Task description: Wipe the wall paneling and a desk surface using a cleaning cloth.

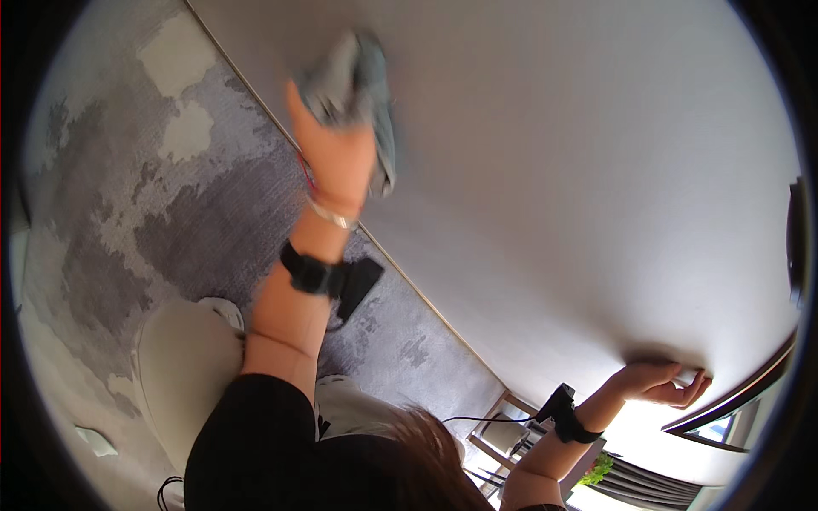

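My left hand (334,157) is closed around a crumpled grey-green cloth (368,94), smeared by motion. The cloth lies at or close against a wide, smooth, pale grey surface (545,187), near its left edge strip. Far to the lower right, my right hand (666,383) is at the same surface and casts a shadow on it. Its fingers are curled, with a small whitish piece (687,376) showing between them; what that piece is I cannot make out.
A mottled grey carpet (213,221) runs along a thin light edge strip (426,307). A wooden-framed chair or table (503,426), a green plant (596,468) and dark curtains (648,484) are at the lower right. A dark object (797,238) sits at the far right.
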Demonstrator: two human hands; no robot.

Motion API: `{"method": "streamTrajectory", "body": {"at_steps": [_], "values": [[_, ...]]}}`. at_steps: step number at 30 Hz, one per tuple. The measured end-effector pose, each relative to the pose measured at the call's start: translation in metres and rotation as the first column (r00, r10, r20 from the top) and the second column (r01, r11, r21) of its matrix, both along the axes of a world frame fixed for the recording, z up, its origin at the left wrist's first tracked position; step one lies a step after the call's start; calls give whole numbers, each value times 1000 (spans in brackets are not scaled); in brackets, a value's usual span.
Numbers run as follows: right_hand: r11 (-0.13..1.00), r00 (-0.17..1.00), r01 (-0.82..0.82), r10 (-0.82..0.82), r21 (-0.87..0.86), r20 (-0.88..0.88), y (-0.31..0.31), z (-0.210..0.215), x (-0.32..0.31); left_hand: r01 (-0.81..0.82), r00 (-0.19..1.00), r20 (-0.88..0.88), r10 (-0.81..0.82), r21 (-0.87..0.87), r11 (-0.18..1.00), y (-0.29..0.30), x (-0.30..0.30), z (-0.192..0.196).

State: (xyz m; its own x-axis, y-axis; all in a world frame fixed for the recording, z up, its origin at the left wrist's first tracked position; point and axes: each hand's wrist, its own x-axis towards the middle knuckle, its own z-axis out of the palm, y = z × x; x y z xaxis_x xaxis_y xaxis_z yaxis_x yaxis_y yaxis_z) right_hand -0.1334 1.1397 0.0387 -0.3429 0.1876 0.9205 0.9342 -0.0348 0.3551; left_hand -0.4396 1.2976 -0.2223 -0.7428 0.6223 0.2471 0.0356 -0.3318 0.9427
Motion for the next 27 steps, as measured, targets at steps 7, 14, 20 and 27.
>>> {"method": "streamTrajectory", "body": {"at_steps": [7, 14, 20, 27], "values": [[1000, 999, 20, -19, -20, 46, -2, 0, 5, 138, 990, -24, -139, -28, 990, -18, 12, -10], [995, 995, 96, -97, 37, 4, 3, -5, -2, 101, 994, 47, -100, -13, 995, -8, 8, 2], [982, 983, 183, -184, 42, 13, -1, -1, -1, 534, 841, -364, -400, 436, 724, -46, 66, 140], [992, 992, 125, -125, 2, 7, -10, 4, 3, 309, 888, -450, -93, 434, 846, -5, 21, 146]]}}
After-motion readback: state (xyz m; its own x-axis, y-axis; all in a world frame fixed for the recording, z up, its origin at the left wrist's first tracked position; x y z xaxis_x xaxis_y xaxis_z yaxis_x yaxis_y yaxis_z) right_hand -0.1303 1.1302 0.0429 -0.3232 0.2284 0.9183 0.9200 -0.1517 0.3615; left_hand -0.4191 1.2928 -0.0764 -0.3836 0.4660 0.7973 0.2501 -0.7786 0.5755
